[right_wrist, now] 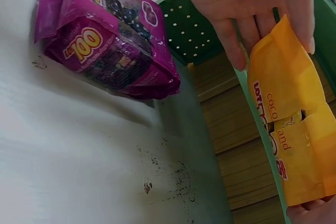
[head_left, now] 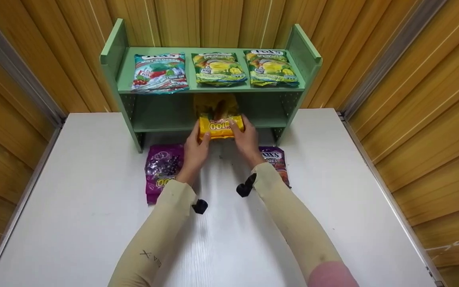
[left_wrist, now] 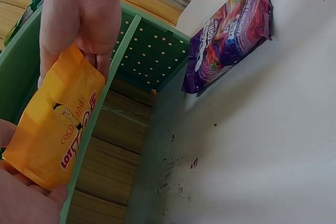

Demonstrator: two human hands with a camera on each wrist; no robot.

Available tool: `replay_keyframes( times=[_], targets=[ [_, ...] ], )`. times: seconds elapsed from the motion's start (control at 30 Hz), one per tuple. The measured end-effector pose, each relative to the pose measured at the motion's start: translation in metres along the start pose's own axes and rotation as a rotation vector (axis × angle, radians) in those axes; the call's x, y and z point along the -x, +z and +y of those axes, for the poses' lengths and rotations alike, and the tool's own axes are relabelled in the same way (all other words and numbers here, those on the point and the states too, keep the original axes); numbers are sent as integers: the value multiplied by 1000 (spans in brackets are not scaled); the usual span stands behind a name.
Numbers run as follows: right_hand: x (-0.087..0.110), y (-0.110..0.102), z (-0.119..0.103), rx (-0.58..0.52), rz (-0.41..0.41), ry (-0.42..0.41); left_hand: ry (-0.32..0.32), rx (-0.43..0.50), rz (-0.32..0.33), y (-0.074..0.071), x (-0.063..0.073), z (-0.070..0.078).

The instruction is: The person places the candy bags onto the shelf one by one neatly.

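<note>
A yellow Lot 100 candy bag [head_left: 221, 128] lies partly inside the lower shelf level, its front end sticking out over the edge. My left hand [head_left: 196, 150] grips its left side, thumb on top and fingers beneath. On the opposite side, my right hand [head_left: 248, 140] holds the bag the same way. In the left wrist view the orange-yellow end of the candy bag [left_wrist: 58, 121] faces the camera between both hands. The right wrist view shows my left hand [right_wrist: 257, 3] at the top and a small split in the bag's end.
On the green shelf [head_left: 213, 90], the top level carries a Mint Blossom bag [head_left: 160, 73] and two Springtea bags [head_left: 219, 68]. A purple Lot 100 bag [head_left: 161, 165] lies front left on the white table [head_left: 94, 223]; a purple Fox's bag [head_left: 275, 161] lies front right.
</note>
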State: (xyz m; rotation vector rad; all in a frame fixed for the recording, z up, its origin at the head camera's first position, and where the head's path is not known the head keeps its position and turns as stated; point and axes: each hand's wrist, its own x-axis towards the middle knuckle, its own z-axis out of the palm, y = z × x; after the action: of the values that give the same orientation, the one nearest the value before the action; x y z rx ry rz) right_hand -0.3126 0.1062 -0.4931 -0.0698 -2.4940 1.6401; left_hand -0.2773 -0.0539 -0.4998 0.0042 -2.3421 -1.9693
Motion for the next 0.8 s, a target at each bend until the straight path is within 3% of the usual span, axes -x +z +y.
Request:
replay_keyframes(
  times=[0.4, 0.6, 0.8],
  targets=[
    [25, -6, 10, -153, -62, 62, -130, 40, 50, 1, 11, 3],
    [34, -5, 17, -227, -53, 40, -120, 38, 138, 2, 15, -2],
    [42, -2, 24, -256, -27, 44, -91, 144, 204, 4, 20, -9]
  ],
)
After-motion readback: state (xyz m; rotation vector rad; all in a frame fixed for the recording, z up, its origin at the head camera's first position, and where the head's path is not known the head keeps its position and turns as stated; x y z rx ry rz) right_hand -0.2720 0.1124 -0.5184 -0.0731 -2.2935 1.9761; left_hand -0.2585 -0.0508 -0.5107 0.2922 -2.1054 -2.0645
